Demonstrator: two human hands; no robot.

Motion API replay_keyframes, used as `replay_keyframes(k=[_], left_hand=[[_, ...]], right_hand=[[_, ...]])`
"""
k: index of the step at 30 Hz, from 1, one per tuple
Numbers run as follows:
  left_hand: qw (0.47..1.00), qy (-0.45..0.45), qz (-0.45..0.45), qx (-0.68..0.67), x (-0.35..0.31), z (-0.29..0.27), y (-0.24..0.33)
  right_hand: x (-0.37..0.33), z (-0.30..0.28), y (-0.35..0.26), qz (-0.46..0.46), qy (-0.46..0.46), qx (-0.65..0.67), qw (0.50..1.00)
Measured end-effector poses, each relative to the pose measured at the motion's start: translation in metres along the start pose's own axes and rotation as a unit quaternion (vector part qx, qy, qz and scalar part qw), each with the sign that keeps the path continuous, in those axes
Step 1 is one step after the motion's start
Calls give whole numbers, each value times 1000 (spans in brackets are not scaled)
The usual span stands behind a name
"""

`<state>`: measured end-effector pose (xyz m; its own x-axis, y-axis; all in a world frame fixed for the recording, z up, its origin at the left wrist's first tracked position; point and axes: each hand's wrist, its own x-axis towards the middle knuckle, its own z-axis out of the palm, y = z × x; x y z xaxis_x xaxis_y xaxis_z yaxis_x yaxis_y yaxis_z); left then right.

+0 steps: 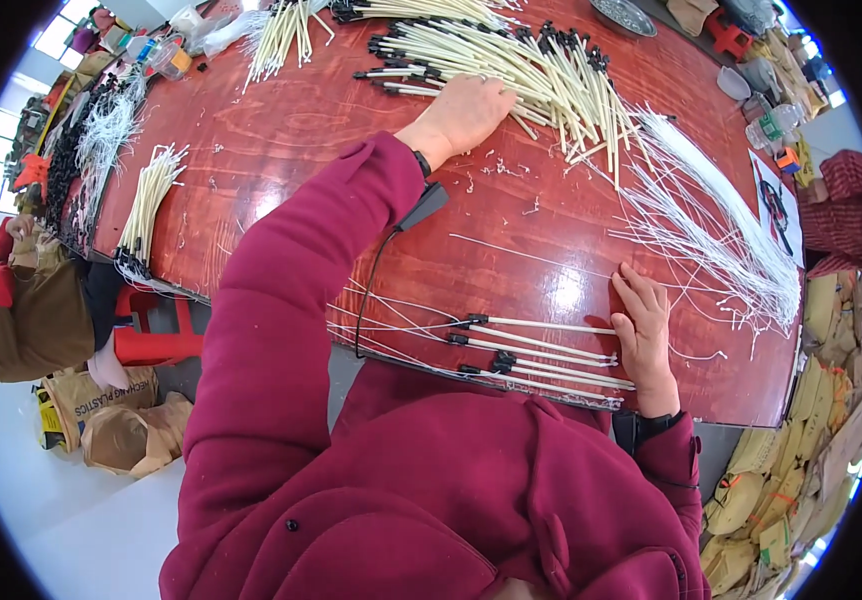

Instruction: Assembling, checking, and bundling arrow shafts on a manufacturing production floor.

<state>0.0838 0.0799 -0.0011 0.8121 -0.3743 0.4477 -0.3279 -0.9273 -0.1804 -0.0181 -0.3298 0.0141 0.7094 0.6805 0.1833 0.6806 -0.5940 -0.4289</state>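
Observation:
My left hand [465, 112] reaches to the front of a big pile of cream rods with black end pieces [551, 85]. Its fingers are curled in against the pile, and whatever they grip is hidden. My right hand [643, 335] rests on the red table [351, 140] near its front edge, fingers stretched out and holding nothing. Beside its thumb and palm are the plain ends of several cream rods [551, 347], laid side by side with their black ends to the left. Thin white strings [391, 300] run leftward from around those black ends.
Right of the pile lies a long bundle of white strings [741, 240]. A small rod bundle [151, 200] sits at the left edge, and further rods [286, 40] lie at the back. A black device with a cable [423, 207] is by my left forearm. A person [36, 310] sits at left.

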Motion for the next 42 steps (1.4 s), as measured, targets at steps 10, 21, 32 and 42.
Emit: replay_keyframes(k=[10, 21, 32, 42], left_hand=[[955, 84, -85, -270, -94, -98, 41], [904, -52, -227, -360, -181, -114, 65], [895, -65, -227, -378, -174, -115, 67], [896, -55, -220, -381, -169, -112, 71]], right_hand=[[-5, 2, 6, 13, 7, -2, 1000], [-6, 5, 5, 18, 7, -25, 999], [-3, 4, 1, 31, 8, -20, 999], [-3, 3, 3, 31, 10, -11, 999]])
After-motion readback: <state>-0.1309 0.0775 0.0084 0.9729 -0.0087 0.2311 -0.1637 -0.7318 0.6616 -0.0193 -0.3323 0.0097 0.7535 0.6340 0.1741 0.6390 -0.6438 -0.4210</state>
